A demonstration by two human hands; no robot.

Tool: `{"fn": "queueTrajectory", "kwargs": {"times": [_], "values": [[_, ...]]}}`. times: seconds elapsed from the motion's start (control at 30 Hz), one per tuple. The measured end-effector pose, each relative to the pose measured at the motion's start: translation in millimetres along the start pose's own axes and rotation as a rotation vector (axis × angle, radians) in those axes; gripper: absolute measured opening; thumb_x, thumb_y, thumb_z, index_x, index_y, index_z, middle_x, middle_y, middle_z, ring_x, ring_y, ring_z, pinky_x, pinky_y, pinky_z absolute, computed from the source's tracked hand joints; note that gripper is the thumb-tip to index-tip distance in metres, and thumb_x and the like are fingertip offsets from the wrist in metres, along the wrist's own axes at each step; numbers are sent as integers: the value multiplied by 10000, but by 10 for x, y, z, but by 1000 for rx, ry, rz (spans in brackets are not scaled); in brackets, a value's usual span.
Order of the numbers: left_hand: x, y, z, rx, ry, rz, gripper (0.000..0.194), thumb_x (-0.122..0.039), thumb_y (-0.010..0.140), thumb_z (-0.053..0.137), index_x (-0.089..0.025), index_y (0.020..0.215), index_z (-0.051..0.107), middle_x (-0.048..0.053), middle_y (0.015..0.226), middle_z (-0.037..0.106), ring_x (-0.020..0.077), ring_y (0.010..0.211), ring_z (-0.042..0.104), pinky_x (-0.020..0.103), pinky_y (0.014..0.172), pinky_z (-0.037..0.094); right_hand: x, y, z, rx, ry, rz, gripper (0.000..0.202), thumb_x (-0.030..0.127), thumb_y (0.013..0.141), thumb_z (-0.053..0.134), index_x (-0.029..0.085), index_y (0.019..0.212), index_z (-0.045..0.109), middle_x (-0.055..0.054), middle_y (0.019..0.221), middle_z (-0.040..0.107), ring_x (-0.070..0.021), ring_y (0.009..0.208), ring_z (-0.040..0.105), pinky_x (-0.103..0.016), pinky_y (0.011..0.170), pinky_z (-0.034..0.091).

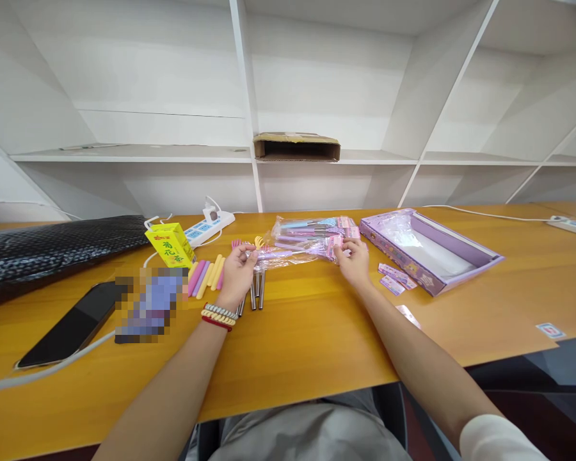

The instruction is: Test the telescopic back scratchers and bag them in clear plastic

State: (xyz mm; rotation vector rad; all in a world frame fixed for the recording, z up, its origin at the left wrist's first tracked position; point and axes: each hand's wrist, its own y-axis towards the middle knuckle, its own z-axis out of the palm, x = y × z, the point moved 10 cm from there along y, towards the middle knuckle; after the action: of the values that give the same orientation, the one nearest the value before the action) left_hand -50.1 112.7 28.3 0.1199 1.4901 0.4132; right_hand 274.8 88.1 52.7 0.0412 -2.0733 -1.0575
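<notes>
Stretched between my hands is a clear plastic bag with a purple-handled stick inside, which looks like a back scratcher. My left hand pinches its left end, and my right hand pinches the right end by the pink card. Just behind lie more bagged sticks in blue and purple with pink cards. By my left hand are pastel handles, several metal rods and a yellow claw-shaped head, partly covered by the hand.
To the right stand an open purple box and small printed cards. On the left are a yellow drink carton, a power strip, a black phone, a white cable and a black bag. A cardboard box sits on the shelf.
</notes>
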Motion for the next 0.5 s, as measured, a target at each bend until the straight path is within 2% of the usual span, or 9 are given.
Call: {"fn": "queueTrajectory", "kwargs": {"times": [0.13, 0.23, 0.37, 0.5], "values": [[-80, -32, 48, 29, 45, 32, 277, -357, 703, 658, -177, 898, 581, 8, 765, 607, 115, 690, 565, 220, 644, 440, 171, -40, -31, -26, -155, -170, 197, 280, 748, 571, 186, 579, 533, -86, 981, 565, -216, 998, 467, -369, 883, 368], [-122, -49, 67, 37, 30, 44, 259, -345, 710, 651, -180, 896, 578, 4, 743, 605, 119, 681, 568, 222, 638, 445, 208, -42, -45, -22, -241, -211, 179, 264, 761, 561, 185, 602, 538, -89, 997, 555, -215, 999, 456, -368, 887, 365], [-140, -48, 49, 25, 2, 44, 274, -349, 707, 656, -174, 900, 570, 5, 731, 609, 119, 673, 576, 231, 642, 457, 147, -14, -69, -23, -290, -180, 164, 266, 757, 558, 188, 614, 541, -90, 989, 553, -221, 988, 456, -368, 874, 374], [-119, -18, 9, 14, -21, 29, 320, -377, 686, 671, -167, 903, 566, 29, 792, 640, 134, 713, 600, 244, 644, 470, 0, 35, -98, -36, -222, -78, 166, 282, 740, 555, 188, 609, 513, -104, 987, 565, -228, 981, 494, -364, 867, 383]]}}
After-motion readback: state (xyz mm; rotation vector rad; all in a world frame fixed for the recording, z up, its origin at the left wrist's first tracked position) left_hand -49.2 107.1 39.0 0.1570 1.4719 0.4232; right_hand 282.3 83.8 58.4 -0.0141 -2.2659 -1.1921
